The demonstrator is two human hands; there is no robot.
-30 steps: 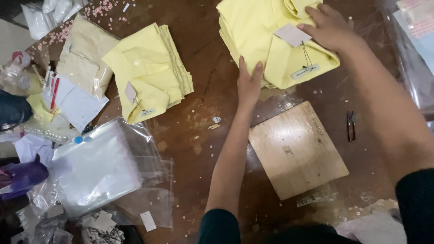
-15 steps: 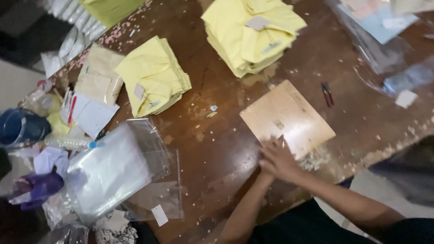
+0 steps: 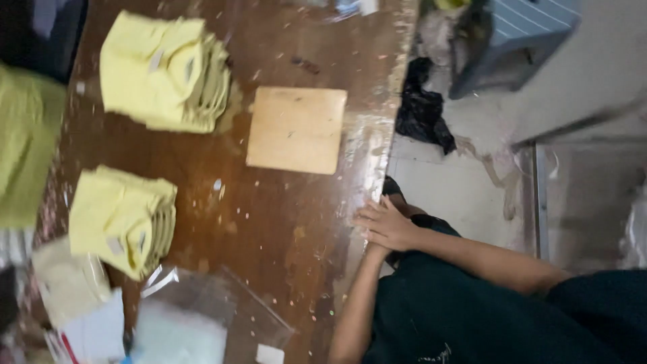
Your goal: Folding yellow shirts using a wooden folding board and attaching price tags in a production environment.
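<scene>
Both hands sit together at the tabletop [image 3: 283, 229] edge. Right hand [image 3: 387, 226] lies flat w/ fingers spread, holding nothing. Left hand is tucked under it, so can't tell if it's open or closed. Nearest thing is the wood board [image 3: 296, 129], up & left of the hands, not touching. Further left are 2 piles of folded yellow shirts [image 3: 165, 74] [image 3: 121, 219]. A clear plastic bag [image 3: 202, 317] lies down-left of the hands.

The whole picture is blurred. The left hand is hidden beneath the right hand [image 3: 389, 226] at the desk [image 3: 283, 222] edge. Far from the fingers [image 3: 367, 217], the green cloth [image 3: 23, 141] and plastic bag [image 3: 195, 323] are cut off.
</scene>
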